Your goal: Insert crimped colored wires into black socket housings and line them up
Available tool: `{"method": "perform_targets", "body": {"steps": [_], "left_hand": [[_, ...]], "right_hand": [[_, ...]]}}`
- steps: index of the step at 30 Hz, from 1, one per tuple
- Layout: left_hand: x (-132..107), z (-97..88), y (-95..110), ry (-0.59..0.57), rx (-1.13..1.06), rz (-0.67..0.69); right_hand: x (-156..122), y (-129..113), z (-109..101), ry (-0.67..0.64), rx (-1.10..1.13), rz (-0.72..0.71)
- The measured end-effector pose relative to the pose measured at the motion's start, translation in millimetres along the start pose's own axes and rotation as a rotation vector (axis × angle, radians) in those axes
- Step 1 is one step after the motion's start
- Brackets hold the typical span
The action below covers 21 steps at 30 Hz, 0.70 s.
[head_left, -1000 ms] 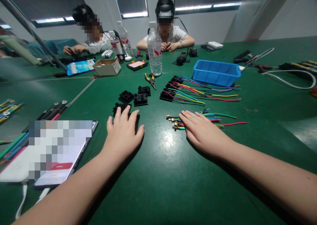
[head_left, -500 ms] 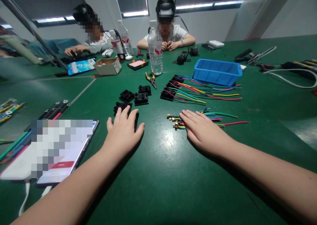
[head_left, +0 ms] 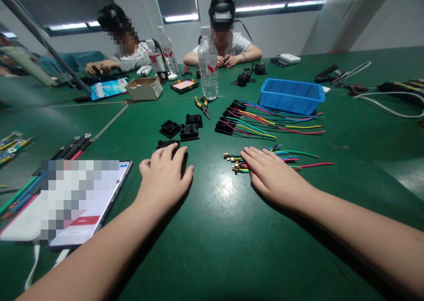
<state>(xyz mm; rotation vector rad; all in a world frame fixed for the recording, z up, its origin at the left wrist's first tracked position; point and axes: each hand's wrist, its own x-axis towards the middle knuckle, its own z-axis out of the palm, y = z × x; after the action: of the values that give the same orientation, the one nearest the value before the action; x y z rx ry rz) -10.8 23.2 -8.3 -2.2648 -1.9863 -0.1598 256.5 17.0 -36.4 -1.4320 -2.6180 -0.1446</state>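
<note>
My left hand (head_left: 164, 171) is open, its fingers spread over the near edge of a black plastic block (head_left: 168, 144). Most of that block is hidden by the fingertips. Just beyond it lie several more black plastic blocks (head_left: 189, 132). My right hand (head_left: 273, 173) lies flat, fingers together and stretched out, on top of a bundle of coloured wires with brass-coloured ends (head_left: 236, 166). Behind this bundle, a row of black blocks (head_left: 225, 126) has red, yellow, blue and green wires running from it to the right.
Pliers (head_left: 203, 107) and a water bottle (head_left: 209, 78) stand beyond the blocks, with a blue bin (head_left: 291, 99) to their right. A phone (head_left: 99, 204) with a cable and thick cables (head_left: 62, 153) lie at left. Two people sit across the green table (head_left: 215, 248).
The black block at my left fingertips has shifted slightly to the right, and those fingers have curled a little. My right hand stays in place on the wires.
</note>
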Motion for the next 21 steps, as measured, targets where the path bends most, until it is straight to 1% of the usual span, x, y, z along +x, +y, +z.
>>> {"method": "perform_targets", "body": {"steps": [13,17,21], "left_hand": [[0.3,1.7,-0.5,0.027,0.034,0.0],[1.1,1.5,-1.6,0.052,-0.028,0.013],[1.2,-0.7,-2.7,0.086,-0.139,0.077]], "right_hand": [[-0.2,0.0,0.4,0.002,0.005,0.005],[-0.1,0.0,-0.1,-0.006,0.009,0.01],[0.1,-0.1,-1.2,-0.014,0.016,0.012]]}}
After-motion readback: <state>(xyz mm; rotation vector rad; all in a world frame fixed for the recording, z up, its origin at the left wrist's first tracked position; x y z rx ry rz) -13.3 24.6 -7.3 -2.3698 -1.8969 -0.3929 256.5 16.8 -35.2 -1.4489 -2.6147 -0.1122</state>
